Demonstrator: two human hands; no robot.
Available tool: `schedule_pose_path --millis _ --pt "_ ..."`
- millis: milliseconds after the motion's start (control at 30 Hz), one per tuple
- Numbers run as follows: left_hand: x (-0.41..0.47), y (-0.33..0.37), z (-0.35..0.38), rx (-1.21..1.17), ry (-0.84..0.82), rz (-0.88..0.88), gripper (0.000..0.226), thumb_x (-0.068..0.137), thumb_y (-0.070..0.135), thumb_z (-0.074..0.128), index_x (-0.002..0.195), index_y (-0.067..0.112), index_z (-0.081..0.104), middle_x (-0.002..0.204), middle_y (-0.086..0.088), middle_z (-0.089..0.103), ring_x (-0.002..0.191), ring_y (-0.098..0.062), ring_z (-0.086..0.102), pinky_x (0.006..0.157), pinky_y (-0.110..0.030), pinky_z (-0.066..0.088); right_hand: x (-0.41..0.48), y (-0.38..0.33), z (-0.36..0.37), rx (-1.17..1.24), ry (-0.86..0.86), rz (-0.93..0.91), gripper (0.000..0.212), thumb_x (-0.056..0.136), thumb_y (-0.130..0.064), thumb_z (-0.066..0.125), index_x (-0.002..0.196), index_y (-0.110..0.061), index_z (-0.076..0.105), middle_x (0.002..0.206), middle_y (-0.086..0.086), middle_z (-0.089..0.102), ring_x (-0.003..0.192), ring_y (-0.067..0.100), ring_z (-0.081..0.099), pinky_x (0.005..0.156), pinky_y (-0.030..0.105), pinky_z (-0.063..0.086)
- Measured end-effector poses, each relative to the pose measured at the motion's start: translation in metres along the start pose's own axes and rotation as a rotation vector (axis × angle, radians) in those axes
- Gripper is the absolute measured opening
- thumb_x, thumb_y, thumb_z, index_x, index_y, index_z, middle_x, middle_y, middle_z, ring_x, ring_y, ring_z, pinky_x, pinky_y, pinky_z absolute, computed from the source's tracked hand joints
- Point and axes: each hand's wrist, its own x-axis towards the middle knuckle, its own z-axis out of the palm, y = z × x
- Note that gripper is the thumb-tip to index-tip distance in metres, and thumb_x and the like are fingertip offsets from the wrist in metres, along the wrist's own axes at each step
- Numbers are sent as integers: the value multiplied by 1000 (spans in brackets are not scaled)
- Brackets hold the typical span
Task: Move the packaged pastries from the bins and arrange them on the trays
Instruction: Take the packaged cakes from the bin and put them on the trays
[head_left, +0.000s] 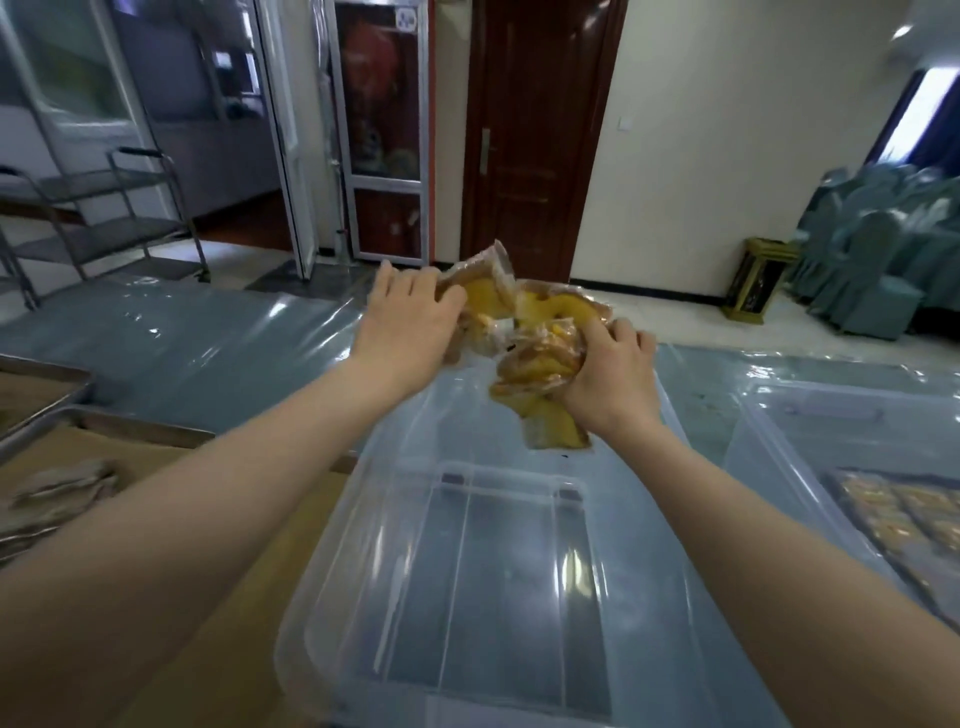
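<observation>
Both my hands hold a bunch of yellow pastries in clear wrappers (524, 338) up above the far end of a clear plastic bin (395, 519). My left hand (410, 322) grips the upper left packets. My right hand (608, 374) clutches the lower right ones, with one packet hanging down below it. Nothing lies in the bin beneath them. Metal trays (47, 415) lined with brown paper sit at the left, and a few blurred wrapped packets (62, 488) lie on the near one.
A second clear bin (779, 431) at the right holds a dark tray of small pastries (904, 514). The table is covered in shiny plastic sheet (197, 348). Beyond it stand a metal trolley (104, 228), a dark wooden door (535, 135) and stacked covered chairs (883, 260).
</observation>
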Motion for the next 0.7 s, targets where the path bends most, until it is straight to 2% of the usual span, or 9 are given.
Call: schedule_pose_path --millis 167,267,367,433,500,600,700 --pt "-42 -61 -54 -150 129 -126 41 79 25 67 116 16 52 124 -15 48 114 -37 43 105 -52 28 -5 -77 -16 180 83 -13 57 68 -58 68 113 -28 48 120 4 44 115 29 32 92 38 36" --pt "-83 -114 -71 -294 165 -224 48 76 25 73 118 13 54 125 -17 48 108 -38 47 95 -49 37 -15 -132 -12 132 131 -53 61 66 -66 65 111 -29 48 114 3 47 111 29 37 96 42 32" --pt "-131 -167 -69 -421 127 -324 51 76 26 74 121 11 53 124 -18 48 108 -39 49 93 -48 42 -28 -189 2 64 130 -95 62 65 -68 64 111 -29 49 112 4 48 110 32 40 102 50 28" --pt "-161 -198 -57 -488 68 -388 52 76 29 74 122 15 53 121 -16 49 106 -35 51 91 -45 42 -38 -226 17 39 82 -113 61 66 -66 64 111 -27 49 114 6 48 113 34 39 105 60 23" --pt "-187 -222 -41 -536 17 -428 52 76 32 74 122 18 52 113 -10 51 101 -30 52 87 -41 43 -49 -257 37 -9 11 -142 57 68 -62 63 110 -26 50 115 8 48 118 36 38 108 68 12" --pt "-220 -247 -10 -577 -83 -435 49 76 31 74 119 20 54 104 -3 48 97 -26 53 82 -37 43 -70 -289 74 -116 -128 -201 52 69 -60 64 107 -27 49 113 7 49 120 35 40 108 69 1" --pt "-250 -260 23 -695 -228 -439 46 76 32 74 117 21 55 106 -1 53 96 -22 55 83 -35 46 -91 -302 107 -175 -317 -150 51 67 -52 69 107 -29 48 117 7 48 122 35 40 109 69 4"
